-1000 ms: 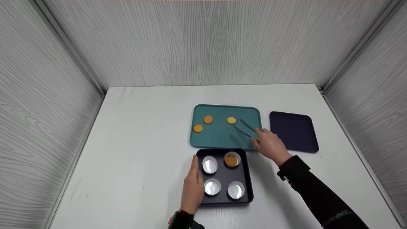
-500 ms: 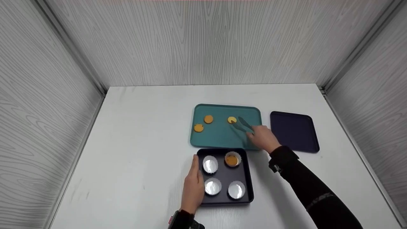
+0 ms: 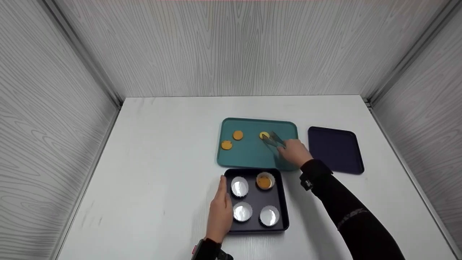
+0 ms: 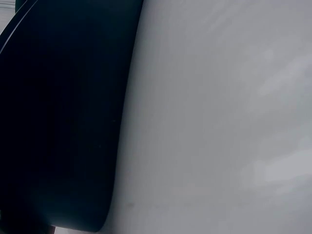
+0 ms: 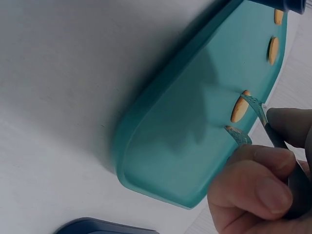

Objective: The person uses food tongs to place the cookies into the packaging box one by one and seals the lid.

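My right hand [image 3: 294, 152] grips a pair of tongs [image 5: 282, 141] over the teal tray [image 3: 249, 155]. The tongs' tips are spread beside a pale yellow cookie [image 3: 264, 135]; one tip overlaps it in the right wrist view. Two orange-brown cookies, one plain [image 3: 238, 135] and one with dark specks [image 3: 226, 145], lie farther left on that tray. My left hand [image 3: 219, 215] rests along the left side of a dark square baking pan [image 3: 256, 228], fingers straight. Several white paper cups stand in the pan; the far right cup [image 3: 266, 177] holds an orange cookie [image 3: 264, 182].
A dark purple tray [image 3: 335, 150] lies right of the teal one, behind my right forearm. The baking pan's far edge sits close to the teal tray's near edge. Grey wood-grain walls [image 3: 231, 50] enclose the white table [image 3: 151, 162] at back and sides.
My right hand has moved left and slightly away from me, bringing the tongs' tips to the yellow cookie. The gap between the tips has narrowed. My left hand keeps its place on the pan.
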